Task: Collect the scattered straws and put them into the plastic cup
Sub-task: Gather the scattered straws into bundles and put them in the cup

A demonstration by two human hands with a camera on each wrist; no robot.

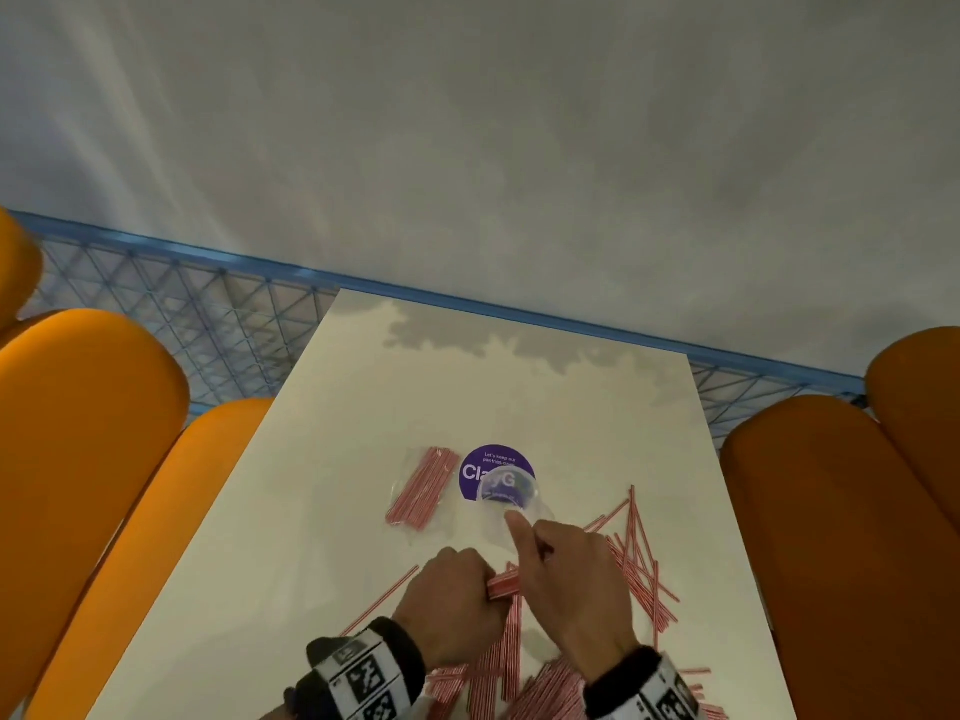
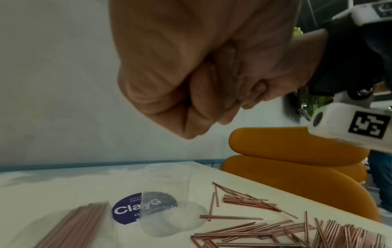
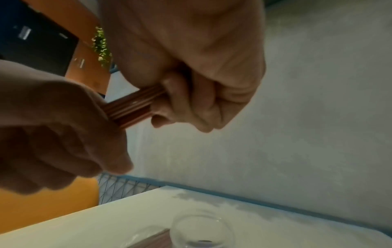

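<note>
A bundle of red-and-white striped straws [image 1: 504, 584] [image 3: 133, 107] is held level above the table between both hands. My left hand [image 1: 457, 589] [image 2: 191, 83] grips its left end in a fist. My right hand [image 1: 566, 574] [image 3: 191, 94] grips the right end, with one finger stretched toward the cup. The clear plastic cup [image 1: 511, 498] [image 2: 165, 201] [image 3: 199, 233] stands upright just beyond the hands, empty. Many loose straws [image 1: 639, 563] [image 2: 275, 231] lie scattered on the white table [image 1: 363, 407] at the right and near edge.
A clear bag of packed straws [image 1: 423, 485] [image 2: 74, 224] lies left of the cup. A round purple sticker [image 1: 493, 467] [image 2: 125, 209] lies on the table under the cup. Orange padded seats [image 1: 88, 433] flank the table on both sides; a grey wall stands behind.
</note>
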